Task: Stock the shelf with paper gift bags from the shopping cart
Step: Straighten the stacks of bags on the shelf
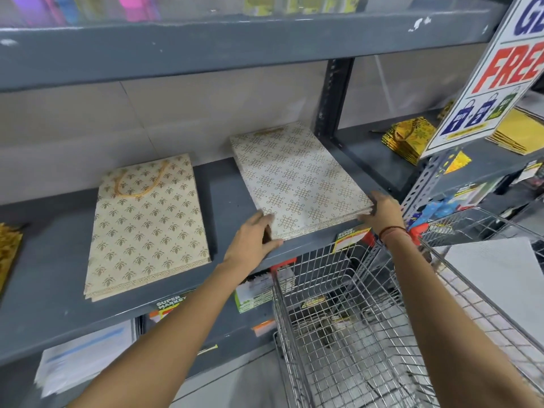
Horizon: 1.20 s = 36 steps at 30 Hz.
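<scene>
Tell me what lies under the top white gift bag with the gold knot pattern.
Under the top white bag, more flat bags of the same stack show as layered edges at its front. The grey shelf carries them. How many bags there are is hidden.

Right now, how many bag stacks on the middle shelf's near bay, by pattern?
Leaf-print stack: 1
Knot-print stack, held by the left hand and right hand: 1
Gold stack at the left edge: 1
Total: 3
</scene>
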Each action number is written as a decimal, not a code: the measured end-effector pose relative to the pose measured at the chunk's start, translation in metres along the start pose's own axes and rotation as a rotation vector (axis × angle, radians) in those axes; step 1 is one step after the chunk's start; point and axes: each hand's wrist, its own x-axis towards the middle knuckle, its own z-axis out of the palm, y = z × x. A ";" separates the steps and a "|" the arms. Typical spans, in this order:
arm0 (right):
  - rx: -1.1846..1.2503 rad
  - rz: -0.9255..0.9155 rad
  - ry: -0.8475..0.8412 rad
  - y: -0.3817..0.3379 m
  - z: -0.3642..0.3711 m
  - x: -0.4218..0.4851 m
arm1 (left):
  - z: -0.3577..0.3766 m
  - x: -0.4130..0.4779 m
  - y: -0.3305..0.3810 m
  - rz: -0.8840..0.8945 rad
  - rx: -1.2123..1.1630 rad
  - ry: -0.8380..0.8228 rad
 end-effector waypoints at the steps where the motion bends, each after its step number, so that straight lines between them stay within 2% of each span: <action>1: 0.029 0.034 0.055 -0.008 0.003 -0.006 | -0.007 -0.006 -0.003 0.020 -0.005 0.027; 3: 0.120 0.027 0.137 -0.033 0.010 -0.021 | -0.024 -0.018 -0.015 0.043 0.044 0.104; 5: 0.234 -0.065 0.158 -0.067 0.019 -0.037 | -0.047 -0.033 -0.035 0.026 0.082 0.199; 9: 0.342 -0.247 0.051 -0.139 0.043 -0.065 | -0.094 -0.060 -0.087 -0.128 0.096 0.309; 13: 0.462 -0.348 -0.236 -0.200 0.071 -0.099 | -0.123 -0.092 -0.133 -0.331 0.084 0.390; 16: 0.360 -0.461 -0.558 -0.227 0.094 -0.122 | -0.129 -0.118 -0.156 -0.481 0.082 0.347; 18: 0.274 -0.507 -0.662 -0.234 0.109 -0.131 | -0.127 -0.133 -0.164 -0.504 0.050 0.294; 22: 0.238 -0.509 -0.589 -0.238 0.126 -0.137 | -0.120 -0.148 -0.172 -0.412 0.009 0.261; 29: 0.193 -0.531 -0.551 -0.234 0.132 -0.137 | -0.114 -0.160 -0.175 -0.452 -0.005 0.395; 36: 0.199 -0.542 -0.506 -0.231 0.135 -0.143 | -0.114 -0.163 -0.178 -0.501 -0.041 0.433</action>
